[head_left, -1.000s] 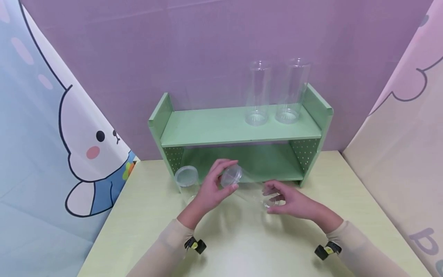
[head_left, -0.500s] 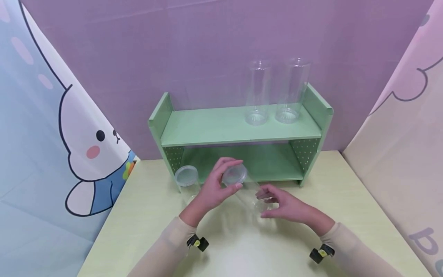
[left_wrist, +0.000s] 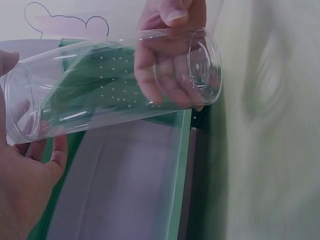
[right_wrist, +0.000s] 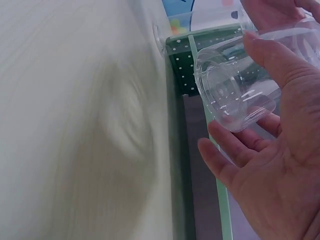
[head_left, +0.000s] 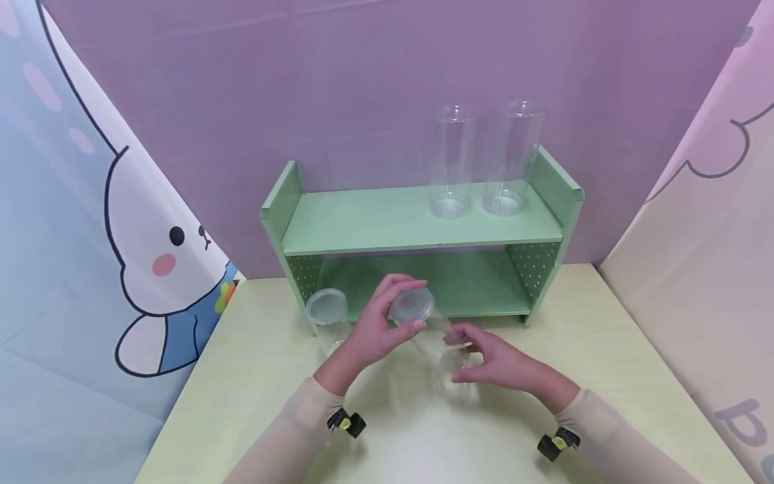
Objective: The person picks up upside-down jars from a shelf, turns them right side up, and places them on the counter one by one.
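A clear plastic jar [head_left: 431, 336] is held tilted above the table in front of the shelf, its lidded end up and to the left. My left hand [head_left: 375, 329] grips that upper end, with thumb and fingers around the greyish lid [head_left: 412, 305]. Around the lower end curls my right hand [head_left: 498, 359]; in the right wrist view its thumb lies over the jar wall and its fingers pass beneath, near the ridged base [right_wrist: 220, 90]. Through the clear wall [left_wrist: 100, 90] the shelf shows in the left wrist view. Just left of my left hand, a second lidded jar [head_left: 327, 310] stands upright on the table.
A green two-level shelf [head_left: 363, 222] stands at the back of the pale wooden table [head_left: 254, 376]. On its top board, towards the right, are two tall clear jars [head_left: 450, 161]. Purple cloth [head_left: 375, 87] hangs behind, with printed curtains at both sides.
My right hand has moved left and slightly nearer to me, swinging the jar's lower end with it, so the jar points more steeply down. The left hand has shifted slightly right.
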Motion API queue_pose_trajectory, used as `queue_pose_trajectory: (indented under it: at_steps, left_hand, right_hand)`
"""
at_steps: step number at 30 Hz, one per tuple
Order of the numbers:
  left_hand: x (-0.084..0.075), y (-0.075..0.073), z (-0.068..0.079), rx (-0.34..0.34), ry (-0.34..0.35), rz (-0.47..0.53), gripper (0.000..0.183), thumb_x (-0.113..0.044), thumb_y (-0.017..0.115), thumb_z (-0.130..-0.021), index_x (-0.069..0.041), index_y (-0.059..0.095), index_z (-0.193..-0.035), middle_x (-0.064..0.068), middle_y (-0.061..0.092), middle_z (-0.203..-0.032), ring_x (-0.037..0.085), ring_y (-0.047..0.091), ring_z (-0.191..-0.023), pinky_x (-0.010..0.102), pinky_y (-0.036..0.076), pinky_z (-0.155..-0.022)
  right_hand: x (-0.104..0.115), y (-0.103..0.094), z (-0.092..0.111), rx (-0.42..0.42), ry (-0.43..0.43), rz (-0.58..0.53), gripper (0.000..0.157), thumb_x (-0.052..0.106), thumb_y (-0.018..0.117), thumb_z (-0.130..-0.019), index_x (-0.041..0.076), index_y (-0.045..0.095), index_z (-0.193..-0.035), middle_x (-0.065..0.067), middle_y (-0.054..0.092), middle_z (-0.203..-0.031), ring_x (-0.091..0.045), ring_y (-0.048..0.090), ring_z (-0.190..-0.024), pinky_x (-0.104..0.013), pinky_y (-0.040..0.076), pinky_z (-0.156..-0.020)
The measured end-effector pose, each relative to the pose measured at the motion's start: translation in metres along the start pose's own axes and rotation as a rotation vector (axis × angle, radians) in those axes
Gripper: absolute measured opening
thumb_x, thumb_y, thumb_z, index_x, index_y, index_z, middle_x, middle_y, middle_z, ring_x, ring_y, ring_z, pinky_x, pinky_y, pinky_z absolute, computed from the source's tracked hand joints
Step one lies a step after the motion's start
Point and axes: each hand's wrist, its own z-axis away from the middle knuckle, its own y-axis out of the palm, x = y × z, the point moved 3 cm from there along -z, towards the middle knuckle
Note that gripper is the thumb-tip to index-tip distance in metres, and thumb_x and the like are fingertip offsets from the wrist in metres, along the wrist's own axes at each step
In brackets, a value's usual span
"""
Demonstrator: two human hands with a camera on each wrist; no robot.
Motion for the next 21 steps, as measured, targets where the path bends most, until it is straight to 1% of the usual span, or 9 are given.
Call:
queue_pose_trajectory:
  at_steps: [4, 8, 9, 11, 15, 18, 21]
  left_hand:
    - [0.001, 0.001, 0.0, 0.01, 0.013, -0.032, 0.064, -0.017, 0.086, -0.093, -0.02, 0.065, -0.154, 0.0, 0.052, -0.15, 0.027, 0.057, -0.132, 0.05, 0.058, -0.103]
    - [0.0, 0.002, 0.0, 0.034, 0.028, -0.058, 0.064, -0.019, 0.087, -0.093, -0.021, 0.065, -0.153, -0.001, 0.053, -0.149, 0.026, 0.056, -0.131, 0.049, 0.057, -0.102]
    - [0.0, 0.002, -0.001, 0.039, 0.032, -0.062, 0.064, -0.019, 0.087, -0.093, -0.02, 0.065, -0.153, -0.001, 0.053, -0.149, 0.026, 0.056, -0.131, 0.049, 0.057, -0.102]
    - [-0.001, 0.003, 0.0, 0.051, 0.033, -0.068, 0.065, -0.019, 0.087, -0.092, -0.022, 0.065, -0.153, -0.002, 0.052, -0.149, 0.024, 0.056, -0.131, 0.048, 0.057, -0.103]
    - [-0.001, 0.004, 0.0, 0.065, 0.039, -0.078, 0.066, -0.019, 0.088, -0.092, -0.023, 0.065, -0.154, -0.003, 0.052, -0.15, 0.024, 0.056, -0.132, 0.048, 0.057, -0.103]
    - [0.0, 0.005, 0.0, 0.074, 0.044, -0.091, 0.065, -0.022, 0.088, -0.093, -0.026, 0.065, -0.153, -0.003, 0.052, -0.15, 0.024, 0.056, -0.132, 0.047, 0.057, -0.103]
    - [0.001, 0.006, 0.0, 0.082, 0.045, -0.095, 0.064, -0.024, 0.088, -0.094, -0.026, 0.065, -0.153, -0.003, 0.052, -0.15, 0.024, 0.056, -0.132, 0.047, 0.058, -0.102]
  right_hand:
    - [0.005, 0.0, -0.003, -0.047, -0.038, 0.036, 0.079, 0.021, 0.093, -0.092, 0.003, 0.049, -0.156, -0.017, 0.062, -0.152, -0.041, 0.059, -0.139, -0.065, 0.05, -0.115]
    - [0.012, 0.002, -0.008, -0.106, -0.096, 0.036, 0.078, 0.018, 0.093, -0.092, 0.005, 0.052, -0.156, -0.013, 0.062, -0.151, -0.037, 0.058, -0.141, -0.066, 0.049, -0.116]
    - [0.014, 0.002, -0.009, -0.119, -0.108, 0.035, 0.078, 0.018, 0.093, -0.092, 0.005, 0.052, -0.156, -0.013, 0.062, -0.151, -0.037, 0.059, -0.14, -0.065, 0.049, -0.116]
    - [0.018, 0.003, -0.011, -0.142, -0.128, 0.027, 0.077, 0.014, 0.093, -0.091, 0.006, 0.052, -0.156, -0.015, 0.063, -0.15, -0.04, 0.059, -0.139, -0.066, 0.049, -0.115]
    - [0.023, 0.005, -0.014, -0.184, -0.134, 0.029, 0.08, 0.012, 0.093, -0.09, 0.006, 0.05, -0.157, -0.015, 0.063, -0.15, -0.044, 0.061, -0.135, -0.066, 0.051, -0.113]
    - [0.025, 0.006, -0.016, -0.207, -0.136, 0.031, 0.082, 0.014, 0.094, -0.089, 0.008, 0.051, -0.158, -0.009, 0.064, -0.148, -0.041, 0.063, -0.133, -0.065, 0.052, -0.112]
    - [0.026, 0.008, -0.018, -0.212, -0.148, 0.028, 0.08, 0.017, 0.095, -0.09, 0.01, 0.052, -0.157, -0.005, 0.066, -0.144, -0.039, 0.063, -0.132, -0.063, 0.054, -0.111]
